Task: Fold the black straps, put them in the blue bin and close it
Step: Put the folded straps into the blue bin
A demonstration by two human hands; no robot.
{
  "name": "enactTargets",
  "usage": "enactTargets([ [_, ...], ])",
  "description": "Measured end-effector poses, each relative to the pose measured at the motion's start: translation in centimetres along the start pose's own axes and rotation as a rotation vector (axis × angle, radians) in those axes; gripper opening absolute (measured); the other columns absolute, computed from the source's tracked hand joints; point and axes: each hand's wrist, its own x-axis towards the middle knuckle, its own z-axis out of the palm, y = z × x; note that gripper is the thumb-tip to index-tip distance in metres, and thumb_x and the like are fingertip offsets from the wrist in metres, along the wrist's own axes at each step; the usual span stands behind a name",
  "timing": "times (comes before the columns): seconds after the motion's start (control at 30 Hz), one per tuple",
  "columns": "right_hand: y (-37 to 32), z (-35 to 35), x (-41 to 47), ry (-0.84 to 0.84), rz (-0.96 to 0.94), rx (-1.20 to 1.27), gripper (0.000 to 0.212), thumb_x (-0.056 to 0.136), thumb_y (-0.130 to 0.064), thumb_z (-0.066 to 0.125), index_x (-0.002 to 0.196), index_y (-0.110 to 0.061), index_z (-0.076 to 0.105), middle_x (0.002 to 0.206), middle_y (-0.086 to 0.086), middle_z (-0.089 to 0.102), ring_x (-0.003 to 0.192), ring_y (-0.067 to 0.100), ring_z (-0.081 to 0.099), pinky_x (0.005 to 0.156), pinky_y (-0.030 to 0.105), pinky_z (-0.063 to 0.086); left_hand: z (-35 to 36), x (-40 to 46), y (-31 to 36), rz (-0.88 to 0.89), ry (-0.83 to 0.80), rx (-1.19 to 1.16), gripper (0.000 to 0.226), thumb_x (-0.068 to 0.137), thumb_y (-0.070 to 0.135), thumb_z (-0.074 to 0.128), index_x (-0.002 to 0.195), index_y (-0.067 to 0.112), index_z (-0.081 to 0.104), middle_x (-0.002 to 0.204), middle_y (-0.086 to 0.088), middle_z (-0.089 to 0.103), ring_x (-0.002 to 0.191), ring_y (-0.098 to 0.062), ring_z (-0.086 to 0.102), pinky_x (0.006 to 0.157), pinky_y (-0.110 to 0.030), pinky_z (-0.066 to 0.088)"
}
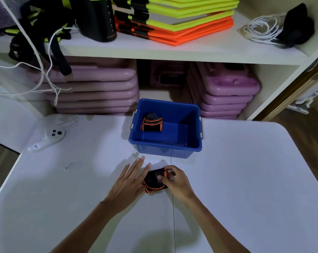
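Right hand [174,181] around folded strap [154,180]

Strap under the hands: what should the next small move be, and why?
Probably lift the strap and carry it forward into the bin. It already looks folded into a compact bundle, with the right hand pinching its edge and the left hand flat beside it. The bin stands open just ahead with one folded strap inside and bare floor next to it.

One folded black strap with orange edging [152,122] lies in the open blue bin [165,146], toward its left wall. A second folded strap [153,180] sits on the worktop [245,179] just before it.
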Motion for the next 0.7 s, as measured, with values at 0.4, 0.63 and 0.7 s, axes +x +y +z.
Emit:
enactTargets([
  [0.4, -4.6, -5.2, -2.3, 0.078, -0.096, 0.253, 0.027, 0.083, -0.014, 0.075, 0.107, -0.023, 0.068, 0.092, 0.004, 0.073, 0.083, 0.017, 0.070, 0.068, 0.023, 0.055, -7.9, 4.5, -1.1, 0.017, 0.563, 0.008, 0.030, 0.090, 0.021, 0.052, 0.116, 0.013, 0.066, 0.107, -0.008, 0.060, 0.096, -0.025, 0.054, 0.077, -0.034, 0.038],
  [0.63, -9.5, -7.6, -0.2, 0.220, -0.222, 0.281, 0.027, 0.084, -0.006, 0.072, 0.108, -0.017, 0.067, 0.076, -0.011, 0.071, 0.072, 0.003, 0.067, 0.065, 0.015, 0.051, -9.1, 9.7, -3.4, -0.149, 0.424, 0.040, 0.044, 0.095, 0.034, 0.041, 0.132, 0.015, 0.053, 0.137, -0.012, 0.049, 0.120, -0.030, 0.046, 0.093, -0.043, 0.040],
  [0.7, -10.3, -7.9, 1.9, 0.325, -0.194, 0.266, 0.026, 0.085, -0.011, 0.072, 0.109, -0.016, 0.065, 0.078, -0.009, 0.071, 0.066, 0.000, 0.065, 0.064, 0.018, 0.051, -8.8, 11.0, -4.3, -0.174, 0.323, 0.062, 0.053, 0.095, 0.040, 0.036, 0.140, 0.014, 0.044, 0.148, -0.017, 0.037, 0.133, -0.033, 0.035, 0.102, -0.046, 0.036],
])
